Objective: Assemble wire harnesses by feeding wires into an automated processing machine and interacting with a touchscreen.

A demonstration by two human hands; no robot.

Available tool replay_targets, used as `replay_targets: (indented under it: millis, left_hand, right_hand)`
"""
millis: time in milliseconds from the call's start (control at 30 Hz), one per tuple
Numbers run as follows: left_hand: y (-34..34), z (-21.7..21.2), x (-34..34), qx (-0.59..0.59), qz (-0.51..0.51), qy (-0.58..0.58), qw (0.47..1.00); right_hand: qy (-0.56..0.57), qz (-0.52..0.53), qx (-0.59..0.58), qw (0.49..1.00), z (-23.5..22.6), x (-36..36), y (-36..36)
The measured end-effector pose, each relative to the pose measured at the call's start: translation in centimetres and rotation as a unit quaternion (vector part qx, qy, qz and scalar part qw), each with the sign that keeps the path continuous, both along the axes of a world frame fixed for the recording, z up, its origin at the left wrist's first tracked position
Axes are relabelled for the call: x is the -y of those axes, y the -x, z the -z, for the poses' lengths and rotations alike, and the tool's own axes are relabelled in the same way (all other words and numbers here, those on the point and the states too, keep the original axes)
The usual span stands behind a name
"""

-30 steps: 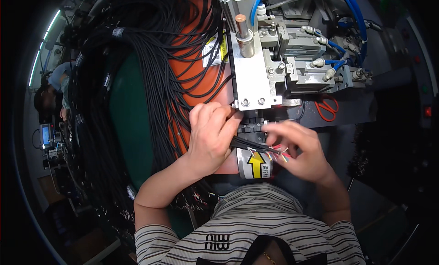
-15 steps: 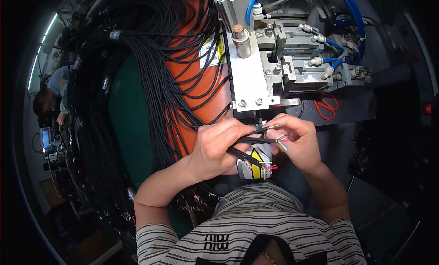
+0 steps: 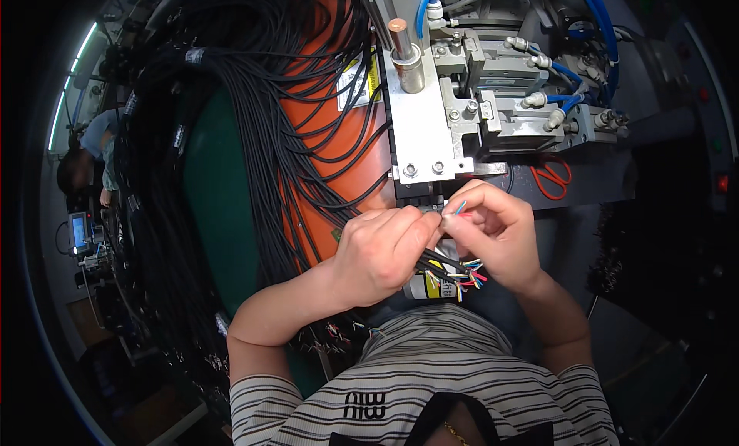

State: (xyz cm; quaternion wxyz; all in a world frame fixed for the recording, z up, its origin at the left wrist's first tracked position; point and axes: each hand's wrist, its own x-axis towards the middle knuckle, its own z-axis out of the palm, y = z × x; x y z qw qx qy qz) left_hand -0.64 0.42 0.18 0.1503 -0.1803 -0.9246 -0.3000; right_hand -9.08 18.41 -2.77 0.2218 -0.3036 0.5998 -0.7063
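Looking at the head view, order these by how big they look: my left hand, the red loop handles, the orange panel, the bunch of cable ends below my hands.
Largest to smallest:
1. Orange panel, partly covered
2. Left hand
3. Cable ends, by overall spread
4. Red loop handles

light: white strip (image 3: 68, 86), far left; furniture: green work surface (image 3: 218, 203); background: small lit blue screen (image 3: 78, 230), left

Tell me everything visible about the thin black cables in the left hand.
The thin, round black cables look plastic-sheathed. The bare left hand grips them, hiding part of their length. Most ends point rightward and slightly down, splaying into short red, blue and white wires. One raised end, showing blue, is pinched by the right hand.
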Motion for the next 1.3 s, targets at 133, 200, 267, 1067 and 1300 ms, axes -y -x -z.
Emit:
replay_targets:
  millis: [133,200,267,1067,1300]
  left_hand:
    - [0.4,0.7,0.2,0.033,-0.007,-0.079,0.996]
    - [0.6,0.7,0.1,0.047,-0.013,-0.181,0.982]
    - [0.9,0.9,0.4,0.053,0.006,-0.193,0.98]
    - [0.5,0.7,-0.6,-0.065,-0.03,-0.068,0.995]
    - [0.4,1.0,-0.2,0.001,-0.015,-0.119,0.993]
  right_hand:
    - [0.043,-0.055,0.258,0.963,-1.1,-0.3,0.7]
    - [0.049,-0.08,0.285,0.954,-1.3,-0.4,0.9]
    - [0.052,-0.092,0.298,0.949,-1.3,-0.3,0.9]
    - [0.024,0.071,0.16,0.984,-0.2,0.5,-2.1]
    - [-0.029,0.038,-0.025,0.999,-0.6,-0.3,-1.0]
